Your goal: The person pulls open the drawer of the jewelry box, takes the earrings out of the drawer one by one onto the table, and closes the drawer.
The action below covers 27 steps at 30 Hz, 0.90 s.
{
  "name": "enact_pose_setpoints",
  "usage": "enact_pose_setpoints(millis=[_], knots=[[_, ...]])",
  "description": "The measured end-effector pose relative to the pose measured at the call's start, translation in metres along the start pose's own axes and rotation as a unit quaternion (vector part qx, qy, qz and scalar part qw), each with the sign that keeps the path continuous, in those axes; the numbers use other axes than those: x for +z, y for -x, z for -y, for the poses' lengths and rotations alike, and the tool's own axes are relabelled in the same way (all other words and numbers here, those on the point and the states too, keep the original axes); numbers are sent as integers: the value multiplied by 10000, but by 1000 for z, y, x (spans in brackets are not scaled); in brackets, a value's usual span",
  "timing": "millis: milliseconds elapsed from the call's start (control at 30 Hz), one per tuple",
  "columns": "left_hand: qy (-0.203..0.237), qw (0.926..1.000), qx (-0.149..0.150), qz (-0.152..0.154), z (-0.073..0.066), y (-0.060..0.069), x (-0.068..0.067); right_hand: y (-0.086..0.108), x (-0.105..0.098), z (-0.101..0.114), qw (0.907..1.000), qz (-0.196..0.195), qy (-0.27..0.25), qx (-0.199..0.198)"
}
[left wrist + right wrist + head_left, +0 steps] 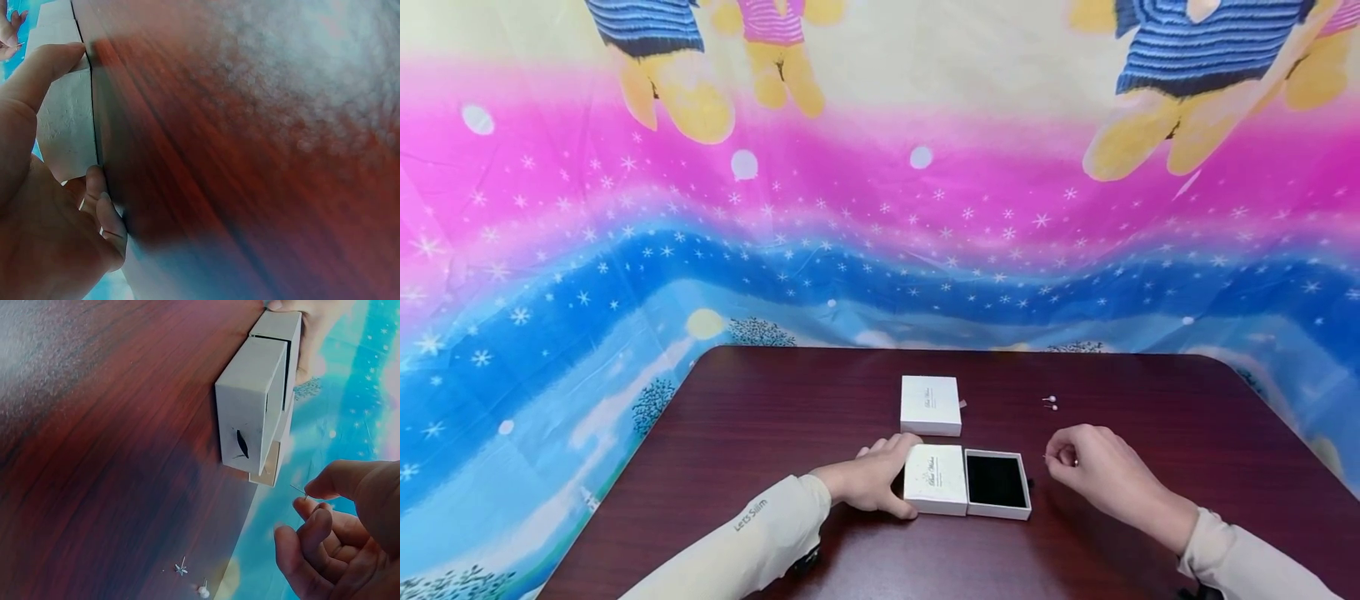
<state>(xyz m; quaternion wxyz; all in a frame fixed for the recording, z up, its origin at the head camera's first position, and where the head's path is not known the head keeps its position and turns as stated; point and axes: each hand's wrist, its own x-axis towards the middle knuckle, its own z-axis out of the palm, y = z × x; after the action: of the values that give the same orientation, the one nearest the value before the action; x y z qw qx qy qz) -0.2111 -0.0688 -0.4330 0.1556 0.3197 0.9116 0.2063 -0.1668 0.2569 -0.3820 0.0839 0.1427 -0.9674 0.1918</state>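
My left hand point(874, 482) grips the left end of a white jewelry box point(936, 479), thumb at the near side and fingers at the far side. Its drawer point(1022, 497) is pulled out to the right and shows a black lining. To the right of the drawer, my right hand point(1097, 462) pinches a tiny earring between thumb and forefinger. Only the thin metal post point(297, 488) of this earring shows clearly in the right wrist view. Beyond that hand, a pearl stud earring point(203, 591) and a star-shaped stud earring point(181, 569) lie on the table.
A second white box point(929, 404), closed, with a small ribbon tab at its right, stands just behind the first. Everything rests on a dark red-brown wooden table point(790, 400). A colorful printed cloth point(865, 208) hangs behind the table's far edge.
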Motion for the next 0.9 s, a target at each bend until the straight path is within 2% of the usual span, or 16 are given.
enact_pose_setpoints(millis=[900], knots=[[53, 10000, 19, -17, -1, 2, -2, 2, 1, -15, 9995, -9, -29, 321]])
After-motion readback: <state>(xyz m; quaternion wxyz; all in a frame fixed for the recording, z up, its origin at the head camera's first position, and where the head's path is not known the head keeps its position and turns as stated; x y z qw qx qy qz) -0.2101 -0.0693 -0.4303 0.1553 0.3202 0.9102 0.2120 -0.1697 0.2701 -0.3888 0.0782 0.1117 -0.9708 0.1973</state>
